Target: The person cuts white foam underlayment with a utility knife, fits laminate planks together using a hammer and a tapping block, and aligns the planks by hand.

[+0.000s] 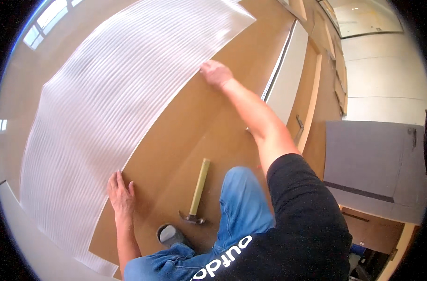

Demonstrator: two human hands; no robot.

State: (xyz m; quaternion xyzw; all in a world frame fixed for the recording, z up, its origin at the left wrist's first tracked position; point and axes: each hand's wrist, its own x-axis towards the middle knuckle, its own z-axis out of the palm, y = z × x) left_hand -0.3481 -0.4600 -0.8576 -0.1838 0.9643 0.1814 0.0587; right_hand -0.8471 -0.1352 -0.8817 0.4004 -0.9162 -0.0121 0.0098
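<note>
Two bare hands are at the right-hand edge of a long, white, ribbed sheet (101, 107), and from where I stand the hammer (197, 196) makes the best marker for everything else. It lies loose on the brown board (171, 136), its handle aimed roughly toward the right hand (217, 74) and its claw head turned back toward the person. The sheet is to the hammer's left, its long axis slanting from behind the hammer on the left to well ahead of it, a little to the right, with bare board between the two. The left hand (121, 196) is directly left of the hammer, nearer the sheet's close end; its fingers point forward, loosely together, with the thumb standing wide of them and the tips just at the edge. The right hand is ahead of the hammer, past the end of its handle, on a long outstretched arm and nearer the sheet's far end. Its fingers are curled in narrow at that same edge, but I cannot tell whether they pinch it or only press there. For both hands the body of the sheet lies off to the left. Behind the hammer on the left is a grey shoe (169, 235); to its right is a denim-covered knee (241, 187), and farther right and ahead, a pale panel (290, 70).
</note>
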